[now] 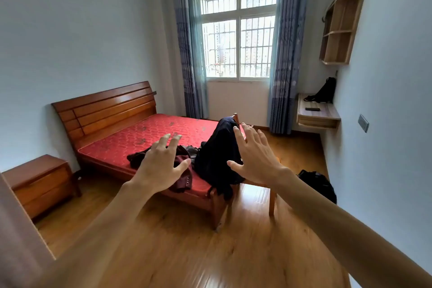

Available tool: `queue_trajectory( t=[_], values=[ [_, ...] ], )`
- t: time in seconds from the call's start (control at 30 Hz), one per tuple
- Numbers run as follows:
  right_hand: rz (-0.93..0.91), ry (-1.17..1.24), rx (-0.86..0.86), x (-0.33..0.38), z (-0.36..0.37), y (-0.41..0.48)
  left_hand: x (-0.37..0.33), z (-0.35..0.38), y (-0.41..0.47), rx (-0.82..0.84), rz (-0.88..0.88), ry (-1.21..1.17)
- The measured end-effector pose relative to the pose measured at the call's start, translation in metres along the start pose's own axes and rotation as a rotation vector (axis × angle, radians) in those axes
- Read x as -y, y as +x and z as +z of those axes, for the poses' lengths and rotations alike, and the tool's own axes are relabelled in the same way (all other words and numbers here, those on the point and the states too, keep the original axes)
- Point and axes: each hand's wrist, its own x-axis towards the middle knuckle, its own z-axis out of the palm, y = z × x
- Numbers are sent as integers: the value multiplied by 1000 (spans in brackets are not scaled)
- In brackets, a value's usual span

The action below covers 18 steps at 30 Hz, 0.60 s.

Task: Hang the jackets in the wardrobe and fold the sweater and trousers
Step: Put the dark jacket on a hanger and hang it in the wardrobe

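Observation:
A dark navy jacket hangs draped over the back of a wooden chair at the foot of the bed. A maroon jacket lies crumpled on the red mattress beside it, with other dark clothes bunched to its left. My left hand is stretched out in the air in front of the maroon jacket, fingers spread, holding nothing. My right hand is likewise raised with straight spread fingers in front of the navy jacket, and I cannot tell whether it touches it.
A wooden bed fills the left of the room, with a nightstand nearer me. A wall desk with a black bag is at the right. Another black bag lies on the wood floor. A window is ahead.

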Motion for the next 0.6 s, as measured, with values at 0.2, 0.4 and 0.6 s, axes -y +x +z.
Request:
queue_trajectory(
  t=[0.2, 0.4, 0.6],
  values=[
    [25, -21, -12, -5, 10, 19, 12, 9, 21, 30, 0, -20],
    [59, -47, -17, 4, 27, 52, 40, 13, 53, 31, 25, -26],
    [66, -50, -32, 28, 36, 95, 85, 3, 86, 26, 41, -21]
  ],
)
